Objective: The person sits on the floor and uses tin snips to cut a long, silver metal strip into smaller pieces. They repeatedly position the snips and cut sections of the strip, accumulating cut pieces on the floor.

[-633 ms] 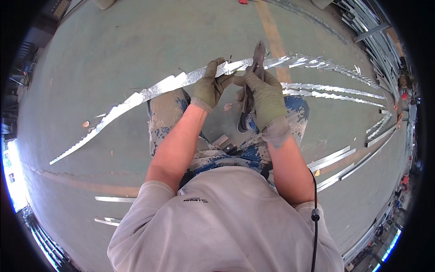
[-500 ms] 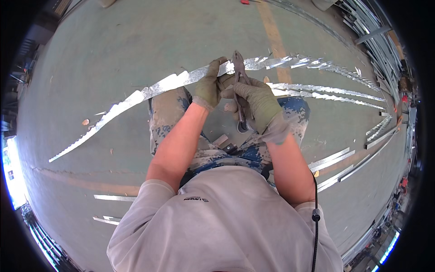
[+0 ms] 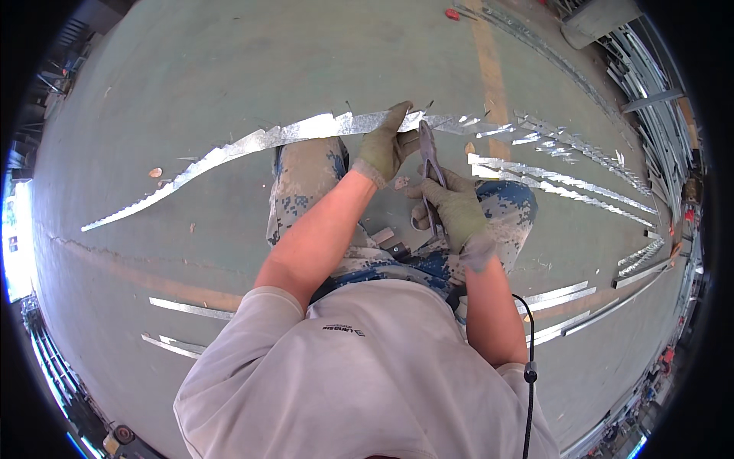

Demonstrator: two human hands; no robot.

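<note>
A long, shiny sheet-metal strip (image 3: 252, 144) with a notched, saw-like edge crosses in front of my knees. My left hand (image 3: 384, 147), in a grey-green glove, is closed around its middle, thumb side up. In my gloved right hand (image 3: 457, 208) are dark metal tin snips (image 3: 430, 157), pointing away from me. Their jaws are at the strip's near edge, just right of my left hand; whether they touch the metal I cannot tell. Right of the snips, bent slivers stick up along the strip.
More notched strips (image 3: 566, 183) lie on the green floor to the right. Plain metal strips (image 3: 191, 309) lie left and right of my body. Long metal profiles (image 3: 646, 92) are piled at the far right, near a grey cylindrical object (image 3: 600, 21). A small red object (image 3: 452, 14) sits far ahead.
The view has shifted a little. The snips have drawn back from across the strip to its near edge. My right hand has moved nearer to me; my left hand still grips the strip.
</note>
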